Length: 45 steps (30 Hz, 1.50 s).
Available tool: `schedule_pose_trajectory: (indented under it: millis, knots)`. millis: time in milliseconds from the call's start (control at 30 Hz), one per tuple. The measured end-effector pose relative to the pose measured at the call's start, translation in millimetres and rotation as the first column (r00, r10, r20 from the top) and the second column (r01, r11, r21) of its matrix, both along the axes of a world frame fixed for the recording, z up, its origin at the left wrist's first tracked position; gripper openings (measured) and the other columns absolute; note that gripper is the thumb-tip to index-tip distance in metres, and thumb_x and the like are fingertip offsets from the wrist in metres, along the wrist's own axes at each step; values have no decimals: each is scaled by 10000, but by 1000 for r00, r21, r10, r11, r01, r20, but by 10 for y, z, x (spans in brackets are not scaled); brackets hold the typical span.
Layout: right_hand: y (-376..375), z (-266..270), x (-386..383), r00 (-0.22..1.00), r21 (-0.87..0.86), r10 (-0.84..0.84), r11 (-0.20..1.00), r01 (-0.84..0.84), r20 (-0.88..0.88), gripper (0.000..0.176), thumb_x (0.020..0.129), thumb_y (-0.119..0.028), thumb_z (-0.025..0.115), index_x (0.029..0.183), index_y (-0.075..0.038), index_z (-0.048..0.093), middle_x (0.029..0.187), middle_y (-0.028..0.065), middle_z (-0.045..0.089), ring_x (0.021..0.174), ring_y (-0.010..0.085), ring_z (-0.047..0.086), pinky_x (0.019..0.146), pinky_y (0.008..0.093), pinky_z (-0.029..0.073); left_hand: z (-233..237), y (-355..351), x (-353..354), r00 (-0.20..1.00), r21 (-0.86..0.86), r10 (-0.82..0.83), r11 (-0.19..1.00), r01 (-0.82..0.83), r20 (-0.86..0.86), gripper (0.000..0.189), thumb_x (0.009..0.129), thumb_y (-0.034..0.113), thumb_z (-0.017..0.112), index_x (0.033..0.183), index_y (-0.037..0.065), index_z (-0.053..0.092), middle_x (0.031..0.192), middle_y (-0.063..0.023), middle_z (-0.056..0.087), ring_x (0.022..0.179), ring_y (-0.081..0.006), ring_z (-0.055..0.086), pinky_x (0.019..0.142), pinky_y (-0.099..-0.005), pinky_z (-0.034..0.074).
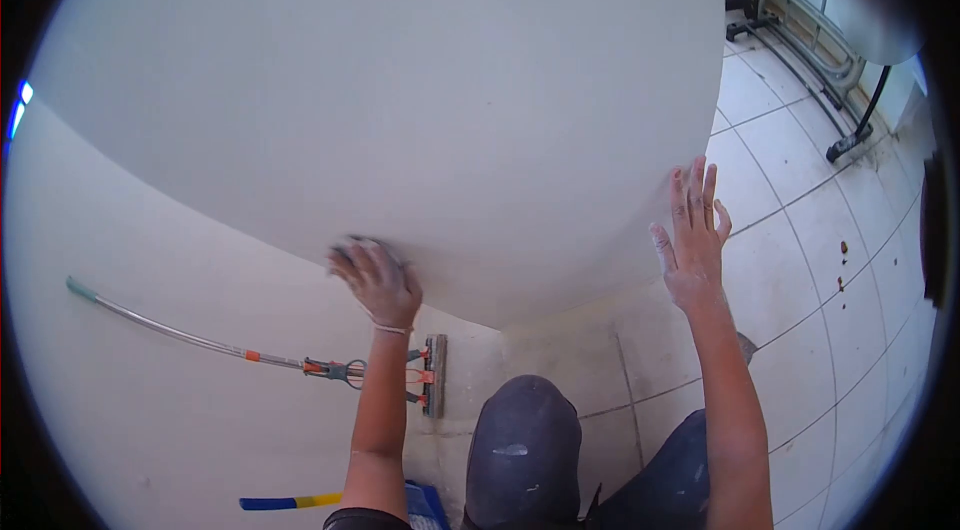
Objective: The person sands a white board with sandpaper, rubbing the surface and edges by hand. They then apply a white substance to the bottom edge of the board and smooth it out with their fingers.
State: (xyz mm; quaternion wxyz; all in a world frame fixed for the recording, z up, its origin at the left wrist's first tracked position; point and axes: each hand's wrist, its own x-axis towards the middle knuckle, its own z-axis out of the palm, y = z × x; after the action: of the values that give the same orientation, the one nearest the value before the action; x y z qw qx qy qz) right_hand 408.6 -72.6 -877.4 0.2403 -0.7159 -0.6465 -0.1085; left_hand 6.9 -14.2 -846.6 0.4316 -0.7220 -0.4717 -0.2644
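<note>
Two bare hands are working at the lower edges of a broad, pale panel (450, 110).

At left, a slim mop (200, 335) with a ribbed sponge head is slanting beside the left hand (375, 280), whose blurred, dusty fingers are bending loosely, half open, against the matte panel's lower-left edge; the panel is filling the upper centre, smooth and pointed below. The right hand (697, 245), white-smudged, is spreading its straight fingers at the right edge, gripping nothing. Beyond, glossy tiles (790, 260) are showing dark joints, and a tubular metal frame (815, 40) is standing.
</note>
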Motion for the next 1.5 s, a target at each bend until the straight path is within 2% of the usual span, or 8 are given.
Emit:
schedule_pose_trajectory:
  millis: [200, 467, 567, 700, 900, 967, 1033, 1500]
  knots:
    - [118, -77, -116, 977, 61, 11, 998, 2, -215, 704, 951, -367, 459, 1520, -178, 89, 1581, 118, -15, 1457, 288, 27, 1094, 508, 167, 735, 111, 820, 956, 173, -46, 985, -5, 291, 723, 894, 266, 361, 1493, 10, 47, 1549, -235, 22, 1398, -505, -22, 1101, -624, 51]
    - [49, -3, 0, 986, 33, 14, 999, -9, -167, 733, 922, -392, 503, 1517, -260, 96, 1588, 54, -1, 1456, 280, 38, 1103, 520, 169, -1002, 46, -360, 620, -188, -237, 971, 146, -748, 537, 832, 206, 502, 1341, 374, 480, 1396, 193, 417, 1398, -133, 197, 1131, -354, 211]
    - [19, 2, -20, 988, 7, 3, 1000, -2, -157, 729, 916, -404, 506, 1514, -290, 105, 1588, 34, 4, 1455, 279, 43, 1101, 536, 182, -333, -166, -210, 917, -825, -49, 458, -331, -396, 526, 823, 146, 519, 1298, 373, 521, 1246, 124, 548, 1225, -186, 456, 1004, -338, 385]
    - [44, -28, -10, 985, -5, 4, 1000, -5, -175, 712, 941, -392, 463, 1520, -236, 78, 1587, 60, -4, 1458, 282, 22, 1101, 553, 156, 217, -15, -237, 900, -33, 51, 997, -72, -432, 613, 935, 315, 428, 1411, -41, 282, 1494, -303, 147, 1356, -554, 118, 1081, -643, 146]
    - [89, -139, -57, 988, 79, -49, 995, 61, -144, 725, 934, -378, 485, 1519, -242, 79, 1588, 51, -9, 1457, 288, 34, 1093, 553, 178, -680, 169, -34, 945, 83, -122, 985, 154, -302, 609, 919, 296, 442, 1431, 4, 287, 1512, -232, 194, 1395, -470, 133, 1085, -629, 167]
    - [79, -114, -59, 989, 67, -52, 996, 62, -136, 732, 928, -379, 496, 1519, -252, 82, 1588, 42, -8, 1456, 289, 41, 1091, 553, 183, -986, -101, 64, 805, -734, -37, 438, -519, -592, 533, 849, 215, 515, 1368, 117, 441, 1405, -133, 424, 1272, -369, 397, 1021, -551, 335]
    - [72, -124, -62, 990, 61, -65, 995, 73, -125, 734, 919, -383, 512, 1514, -289, 92, 1588, 16, 1, 1454, 290, 48, 1088, 557, 197, -1520, -155, -539, 827, -619, -339, 786, -14, -449, 491, 782, 158, 547, 1272, 198, 547, 1222, -53, 566, 1028, -287, 537, 915, -477, 429]
    - [113, -176, -60, 991, 81, -115, 989, 121, -71, 793, 888, -442, 548, 1513, -310, 78, 1588, 12, -6, 1449, 283, 97, 1088, 536, 228, -451, 98, 0, 934, 78, -135, 982, 170, -331, 718, 884, 300, 449, 1481, 19, 168, 1520, -295, 88, 1385, -535, 17, 1100, -626, 53]
